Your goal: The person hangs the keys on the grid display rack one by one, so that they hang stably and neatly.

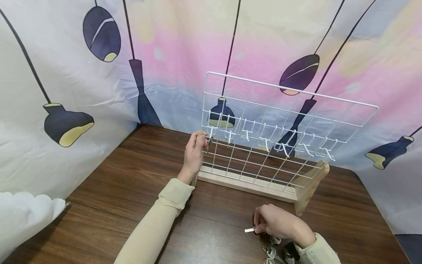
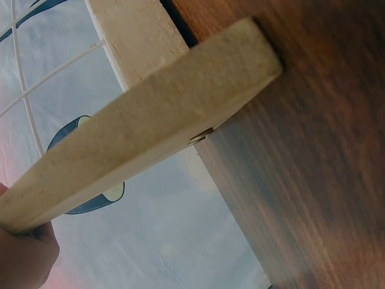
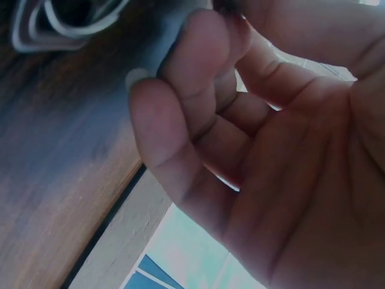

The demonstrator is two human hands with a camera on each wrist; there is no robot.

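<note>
A white wire grid rack (image 1: 252, 79) stands on a pale wooden base (image 1: 247, 185), with several white hooks (image 1: 266, 143) in a row across it. My left hand (image 1: 193, 152) grips the upper end of the rack's left wooden side piece (image 2: 144, 114), with the thumb on top. Small metal rings show around the leftmost hooks. In front of the rack, low over the table, my right hand (image 1: 277, 222) pinches a silver key (image 1: 249, 230) between thumb and fingertips. Several keys on rings (image 1: 271, 252) lie below that hand, partly hidden by the wrist.
The dark brown wooden table (image 1: 132, 165) ends at a hanging cloth (image 1: 178, 55) printed with lamps, behind and at the left. A white scalloped cloth (image 1: 26, 220) reaches over the left front edge. The rack's right wooden side piece (image 1: 313, 187) juts toward the front.
</note>
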